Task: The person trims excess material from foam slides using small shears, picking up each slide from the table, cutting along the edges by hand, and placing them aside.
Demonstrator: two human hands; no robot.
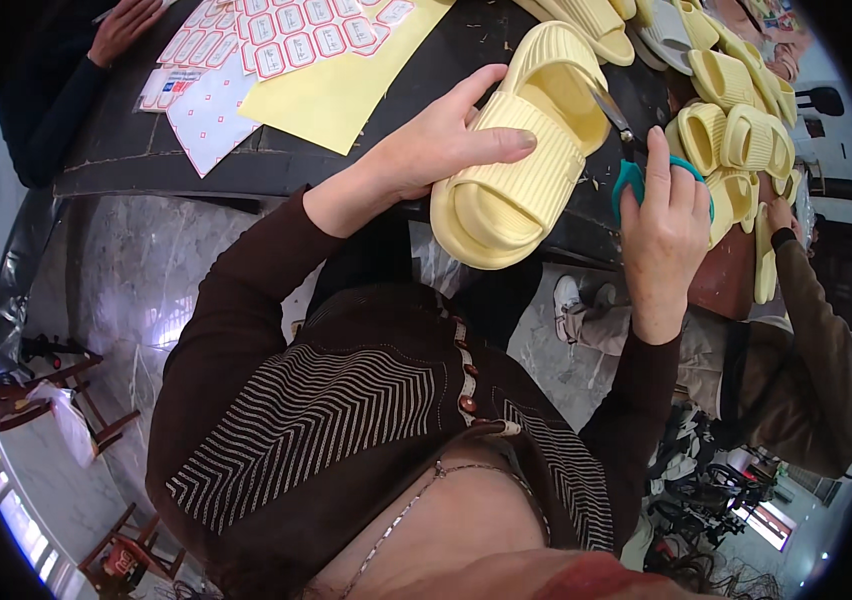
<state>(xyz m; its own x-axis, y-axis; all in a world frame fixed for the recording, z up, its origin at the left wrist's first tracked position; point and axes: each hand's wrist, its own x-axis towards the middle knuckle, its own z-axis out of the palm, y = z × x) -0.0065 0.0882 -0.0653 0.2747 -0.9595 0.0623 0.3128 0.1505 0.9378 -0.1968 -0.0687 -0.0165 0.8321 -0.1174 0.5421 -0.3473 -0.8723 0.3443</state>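
One ribbed, rounded slipper (pixel 544 168) is gripped by the left hand (pixel 434 142), metal scissors (pixel 626 136) by the right hand (pixel 664 228).

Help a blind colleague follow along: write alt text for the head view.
The left hand grips a pale yellow slipper while the right hand holds teal-handled scissors, blades by its edge. Similar slippers lie at upper right; label sheets lie on the dark table, upper left.
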